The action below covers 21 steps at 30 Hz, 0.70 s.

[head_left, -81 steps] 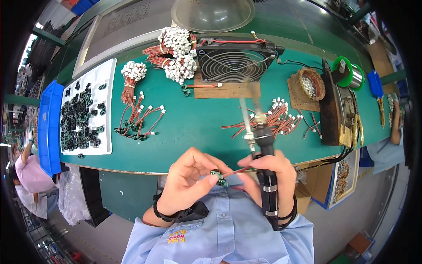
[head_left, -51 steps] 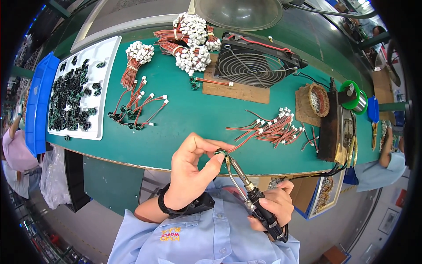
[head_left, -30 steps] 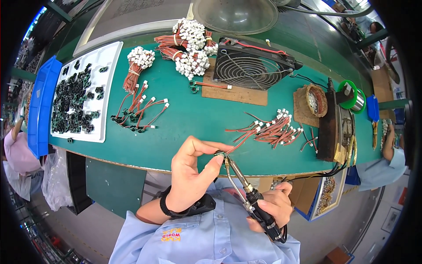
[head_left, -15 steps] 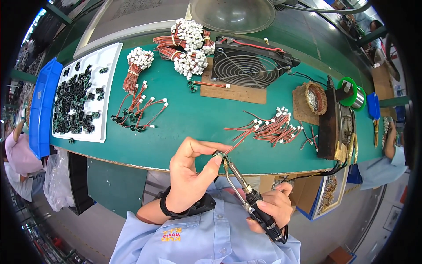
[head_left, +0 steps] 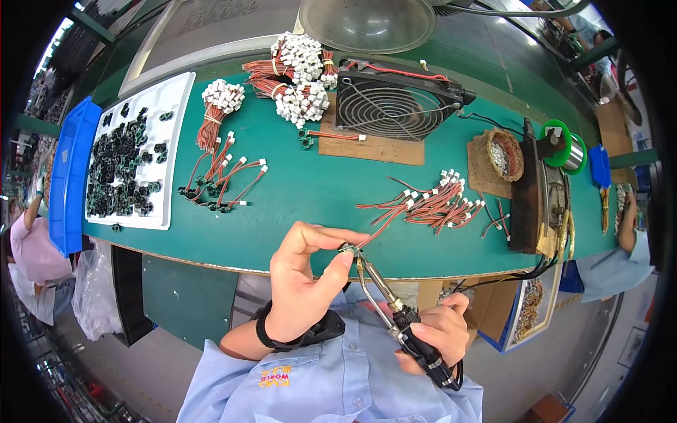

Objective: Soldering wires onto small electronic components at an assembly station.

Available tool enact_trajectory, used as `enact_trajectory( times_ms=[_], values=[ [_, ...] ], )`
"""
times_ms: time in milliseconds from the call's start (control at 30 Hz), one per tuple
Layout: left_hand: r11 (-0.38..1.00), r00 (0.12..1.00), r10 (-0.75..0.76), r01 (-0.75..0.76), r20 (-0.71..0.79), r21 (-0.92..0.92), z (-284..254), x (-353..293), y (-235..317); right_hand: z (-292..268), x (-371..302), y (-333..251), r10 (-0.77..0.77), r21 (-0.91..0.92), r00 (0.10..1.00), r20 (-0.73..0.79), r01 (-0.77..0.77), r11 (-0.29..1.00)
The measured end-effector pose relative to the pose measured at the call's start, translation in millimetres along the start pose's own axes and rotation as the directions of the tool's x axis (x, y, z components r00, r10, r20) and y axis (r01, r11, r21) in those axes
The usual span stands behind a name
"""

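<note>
Between thumb and fingers, my left hand [head_left: 305, 282] pinches a small circuit board [head_left: 346, 248] with black and green parts. A red-and-black wire lead [head_left: 381, 230] with a white connector runs from it toward the wire pile. My right hand [head_left: 441, 335] is wrapped round the black handle of a soldering iron [head_left: 412, 337], which has a thin metal tube alongside its shaft. The iron's tip meets the board at the wire end; the exact contact is too small to make out. Loose wire leads [head_left: 437, 201] lie just beyond my hands. Boards with wires attached [head_left: 215, 190] lie to the left.
A white tray of small boards [head_left: 182, 106] and a blue bin [head_left: 67, 176] stand left. Bundled leads [head_left: 300, 56] and a black fan [head_left: 395, 106] are at the back. A solder spool [head_left: 578, 156], a round tub [head_left: 485, 158] and an iron stand [head_left: 525, 204] are right. Other people sit at both sides.
The view has shifted very slightly. Both hands, the board and the soldering iron keep nearly the same positions.
</note>
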<state>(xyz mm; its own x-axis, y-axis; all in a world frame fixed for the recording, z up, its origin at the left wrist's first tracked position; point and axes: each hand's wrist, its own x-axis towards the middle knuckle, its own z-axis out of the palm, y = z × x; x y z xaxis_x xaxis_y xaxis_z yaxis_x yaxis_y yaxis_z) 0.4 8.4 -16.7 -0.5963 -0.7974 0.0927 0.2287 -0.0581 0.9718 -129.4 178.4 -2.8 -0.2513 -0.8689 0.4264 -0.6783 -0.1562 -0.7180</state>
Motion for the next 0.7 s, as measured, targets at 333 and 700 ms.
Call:
enact_trajectory(
  times_ms=[333, 700],
  values=[
    [0.989, 1.000, 0.027, -0.027, -0.002, 0.146, -3.4, 0.4, 3.9, -8.3, 2.1, 4.8, -0.015, 0.008, 1.000, -0.026, 0.016, 1.000],
    [0.832, 0.918, -0.369, 0.397, 0.147, -0.387, -7.8, 6.1, 25.2, -15.6, 28.8, 82.7, 0.415, -0.127, 0.662, -0.624, -0.611, 0.782]
  ],
)
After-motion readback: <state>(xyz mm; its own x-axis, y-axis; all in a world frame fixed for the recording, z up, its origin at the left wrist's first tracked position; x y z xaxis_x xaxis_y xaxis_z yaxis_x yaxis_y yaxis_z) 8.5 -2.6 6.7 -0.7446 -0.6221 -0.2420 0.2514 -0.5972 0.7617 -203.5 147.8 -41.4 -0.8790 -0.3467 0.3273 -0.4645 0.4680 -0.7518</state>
